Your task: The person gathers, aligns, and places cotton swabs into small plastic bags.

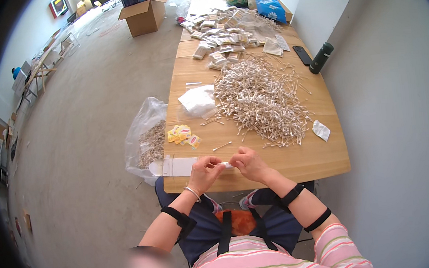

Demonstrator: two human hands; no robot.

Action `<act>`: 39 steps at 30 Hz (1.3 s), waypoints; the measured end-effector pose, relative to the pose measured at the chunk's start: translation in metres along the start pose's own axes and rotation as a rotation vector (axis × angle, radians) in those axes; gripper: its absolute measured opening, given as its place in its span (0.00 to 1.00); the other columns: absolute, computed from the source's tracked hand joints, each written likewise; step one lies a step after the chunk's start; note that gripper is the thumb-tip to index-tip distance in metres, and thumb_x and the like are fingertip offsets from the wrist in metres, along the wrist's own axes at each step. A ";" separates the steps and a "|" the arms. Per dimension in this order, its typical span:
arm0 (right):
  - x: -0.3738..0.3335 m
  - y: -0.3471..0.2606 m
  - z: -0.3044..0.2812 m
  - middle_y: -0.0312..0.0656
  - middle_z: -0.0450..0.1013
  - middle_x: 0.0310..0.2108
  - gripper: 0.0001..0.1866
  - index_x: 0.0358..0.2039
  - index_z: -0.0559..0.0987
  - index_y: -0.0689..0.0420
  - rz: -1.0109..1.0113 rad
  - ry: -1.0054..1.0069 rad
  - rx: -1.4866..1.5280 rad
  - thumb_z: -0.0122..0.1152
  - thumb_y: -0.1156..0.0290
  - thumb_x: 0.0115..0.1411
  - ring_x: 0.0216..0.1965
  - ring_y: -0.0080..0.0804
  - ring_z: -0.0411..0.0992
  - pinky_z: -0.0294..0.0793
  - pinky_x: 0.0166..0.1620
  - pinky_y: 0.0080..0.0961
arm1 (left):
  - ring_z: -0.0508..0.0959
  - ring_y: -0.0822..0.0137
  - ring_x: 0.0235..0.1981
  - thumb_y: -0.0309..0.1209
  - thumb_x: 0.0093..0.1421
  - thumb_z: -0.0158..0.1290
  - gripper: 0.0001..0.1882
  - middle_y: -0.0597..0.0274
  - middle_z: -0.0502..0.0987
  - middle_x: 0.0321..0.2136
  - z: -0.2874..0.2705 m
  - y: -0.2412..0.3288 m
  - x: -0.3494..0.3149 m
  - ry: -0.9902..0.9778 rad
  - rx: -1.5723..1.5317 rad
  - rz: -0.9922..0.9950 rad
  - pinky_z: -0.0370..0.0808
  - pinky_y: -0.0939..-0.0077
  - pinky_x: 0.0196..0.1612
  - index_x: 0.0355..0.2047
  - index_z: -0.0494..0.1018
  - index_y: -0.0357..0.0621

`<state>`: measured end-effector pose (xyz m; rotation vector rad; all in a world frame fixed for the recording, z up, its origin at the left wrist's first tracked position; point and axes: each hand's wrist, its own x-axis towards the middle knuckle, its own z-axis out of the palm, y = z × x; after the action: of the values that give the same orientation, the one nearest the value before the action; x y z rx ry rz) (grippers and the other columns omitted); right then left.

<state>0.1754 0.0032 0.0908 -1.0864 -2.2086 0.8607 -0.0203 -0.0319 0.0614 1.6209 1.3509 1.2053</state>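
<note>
At the near edge of the tabletop [300, 164], close to the person's lap, the two hands are drawn together over a small white piece [227, 165], fingertips of each pinched on it from opposite sides. It lies directly between them, its long axis running roughly left to right as far as the fingers let it be seen; what it is made of is too small to tell. The left hand [206, 172] has its left end and the right hand [250, 164] its right end, so neither is clearly nearer. Just left of the left hand lies a flat white card-like strip [185, 166], its length also running sideways. A single cotton swab [222, 146] lies just beyond the fingertips, tilted slightly up to the right and touched by neither hand. Farther out, ahead and to the right, spreads a large loose heap of cotton swabs [263, 101], its near edge closer to the right hand than to the left. Yellow-and-white cards [179, 133] sit ahead of the left hand, with a stack of clear bags [198, 102] beyond them, beside the heap.
</note>
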 end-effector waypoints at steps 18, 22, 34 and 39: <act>0.070 0.010 -0.035 0.44 0.75 0.23 0.05 0.27 0.75 0.58 0.246 -0.206 0.143 0.52 0.72 0.54 0.23 0.28 0.72 0.72 0.28 0.27 | 0.75 0.76 0.29 0.25 0.63 0.48 0.07 0.63 0.77 0.31 -0.014 -0.058 -0.001 0.066 -0.498 -0.424 0.75 0.82 0.33 0.39 0.73 0.36; 0.147 0.005 -0.084 0.36 0.74 0.22 0.12 0.39 0.76 0.64 0.405 0.503 0.523 0.56 0.70 0.58 0.20 0.21 0.69 0.69 0.24 0.20 | 0.76 0.76 0.30 0.23 0.62 0.48 0.05 0.63 0.77 0.30 -0.021 -0.067 -0.004 0.045 -0.550 -0.486 0.75 0.83 0.34 0.37 0.72 0.34; 0.223 0.058 0.055 0.41 0.64 0.53 0.26 0.52 0.69 0.53 0.093 0.090 -0.655 0.61 0.68 0.50 0.54 0.41 0.61 0.66 0.54 0.34 | 0.77 0.76 0.30 0.21 0.60 0.51 0.05 0.63 0.77 0.29 -0.022 -0.060 0.005 -0.042 -0.503 -0.492 0.77 0.83 0.36 0.36 0.73 0.34; 0.234 0.060 0.065 0.39 0.69 0.45 0.19 0.45 0.75 0.53 0.101 -0.010 -0.711 0.60 0.70 0.49 0.50 0.39 0.64 0.68 0.50 0.33 | 0.77 0.75 0.30 0.21 0.59 0.52 0.06 0.63 0.77 0.29 -0.026 -0.062 0.003 -0.033 -0.530 -0.533 0.76 0.84 0.36 0.37 0.73 0.34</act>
<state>0.0340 0.2046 0.0452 -1.5091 -2.5523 0.0861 -0.0652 -0.0169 0.0131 0.8376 1.2017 1.0752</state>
